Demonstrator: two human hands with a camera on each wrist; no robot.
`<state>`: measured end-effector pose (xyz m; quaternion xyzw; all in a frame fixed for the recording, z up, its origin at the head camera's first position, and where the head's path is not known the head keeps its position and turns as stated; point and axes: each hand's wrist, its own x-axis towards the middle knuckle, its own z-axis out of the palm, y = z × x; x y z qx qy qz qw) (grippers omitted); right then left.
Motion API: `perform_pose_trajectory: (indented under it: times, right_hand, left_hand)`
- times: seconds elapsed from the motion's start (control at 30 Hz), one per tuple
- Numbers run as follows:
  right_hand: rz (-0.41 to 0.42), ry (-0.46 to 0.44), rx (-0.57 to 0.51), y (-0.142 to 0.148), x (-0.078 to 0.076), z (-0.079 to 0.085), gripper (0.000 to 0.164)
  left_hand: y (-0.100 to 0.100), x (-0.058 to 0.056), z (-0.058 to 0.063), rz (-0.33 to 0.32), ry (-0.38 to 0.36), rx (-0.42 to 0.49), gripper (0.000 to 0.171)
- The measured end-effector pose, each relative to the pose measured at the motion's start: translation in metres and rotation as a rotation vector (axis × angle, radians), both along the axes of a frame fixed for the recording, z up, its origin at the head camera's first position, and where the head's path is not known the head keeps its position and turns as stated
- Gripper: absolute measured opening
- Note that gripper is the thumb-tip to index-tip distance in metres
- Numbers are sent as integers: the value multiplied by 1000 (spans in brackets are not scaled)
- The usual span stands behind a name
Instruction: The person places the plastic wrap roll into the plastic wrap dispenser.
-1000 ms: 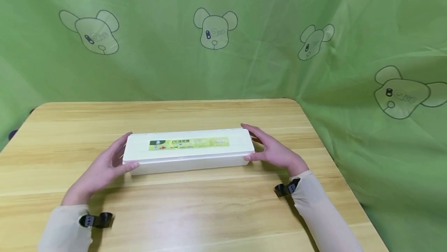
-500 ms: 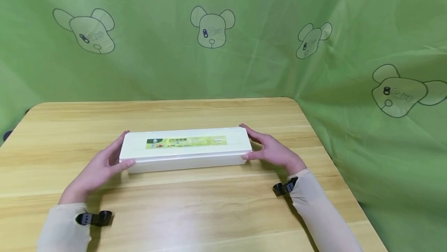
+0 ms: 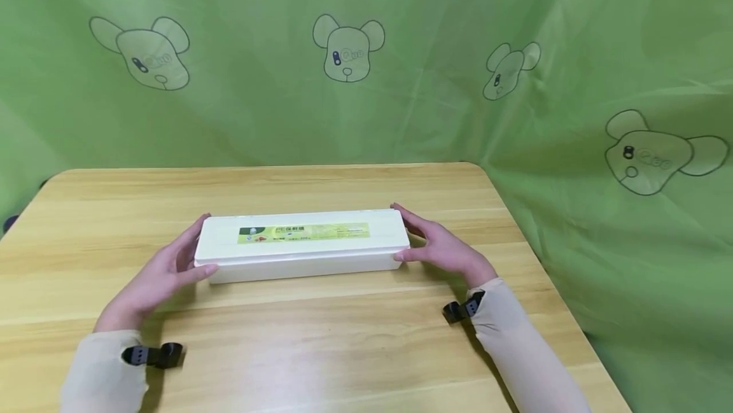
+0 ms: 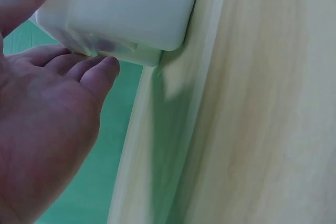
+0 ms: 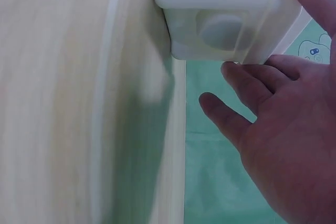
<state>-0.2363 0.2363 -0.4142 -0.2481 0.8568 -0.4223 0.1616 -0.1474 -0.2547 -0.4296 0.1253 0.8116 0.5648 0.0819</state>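
A long white plastic cling film box (image 3: 303, 252) lies crosswise on the wooden table in the head view. Its lid is down, and a green-yellow label (image 3: 303, 233) runs along the top. My left hand (image 3: 156, 278) holds the left end, thumb on the front face near the lid's edge and fingers reaching round the end to the back. At the other end my right hand (image 3: 443, 249) holds the box in the same way. Both wrist views show the box's end (image 5: 207, 32) close up, fingertips right at it; in the right one, the little finger stands apart from it.
The wooden table (image 3: 321, 343) has rounded far corners. Behind it and along its right side hangs a green curtain (image 3: 429, 114) with printed mouse-like heads. A black wrist camera (image 3: 154, 356) sits on each sleeve.
The whole head view has shifted slightly, so table, box and hands appear a little further left. Both hands keep the same hold on the box's ends.
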Motion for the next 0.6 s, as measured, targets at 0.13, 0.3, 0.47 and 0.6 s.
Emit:
perform_pose_trajectory:
  times: [0.13,0.3,0.47,0.6]
  right_hand:
    - [-4,-11,0,-1,-1,0,100]
    - [-10,-10,10,-1,1,1,102]
    - [-11,-18,-2,1,3,0,101]
    - [-25,5,-6,4,2,0,81]
  left_hand:
    - [-1,-1,-2,0,-17,9,92]
    - [-2,-2,-4,-3,-44,-1,91]
    - [-3,-1,-2,18,-54,-38,84]
    - [-7,0,2,60,-31,-93,69]
